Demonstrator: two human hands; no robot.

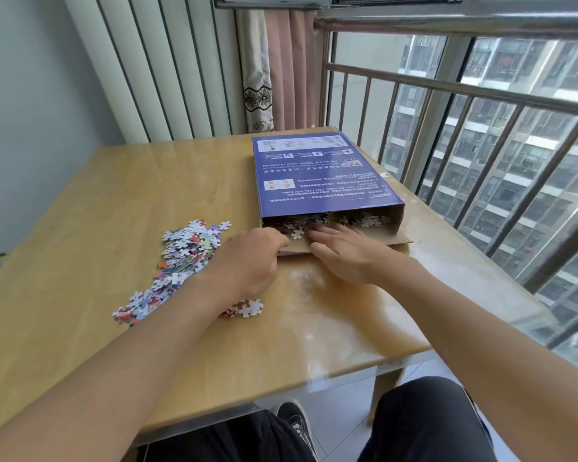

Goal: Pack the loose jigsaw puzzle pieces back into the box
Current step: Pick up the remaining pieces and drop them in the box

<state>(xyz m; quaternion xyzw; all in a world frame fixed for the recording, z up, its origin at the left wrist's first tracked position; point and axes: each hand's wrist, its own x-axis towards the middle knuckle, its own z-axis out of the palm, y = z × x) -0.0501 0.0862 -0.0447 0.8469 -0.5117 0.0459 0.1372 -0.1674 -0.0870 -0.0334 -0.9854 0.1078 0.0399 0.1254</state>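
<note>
A flat blue puzzle box (321,171) lies on the wooden table (80,208) with its open end toward me and its brown flap (402,240) folded out. Several puzzle pieces (334,220) lie inside the opening. A long loose pile of pieces (181,258) stretches across the table to the left of the box. My left hand (247,261) is at the mouth of the box with fingers curled; whether it holds pieces is hidden. My right hand (347,253) lies flat on the flap, straight fingers reaching into the opening among the pieces.
A metal railing (447,135) and window run along the table's right side. A curtain (274,71) hangs behind the box, and ribbed wall panels (167,68) stand at the back left. My knees and a shoe (297,425) show below the table's front edge.
</note>
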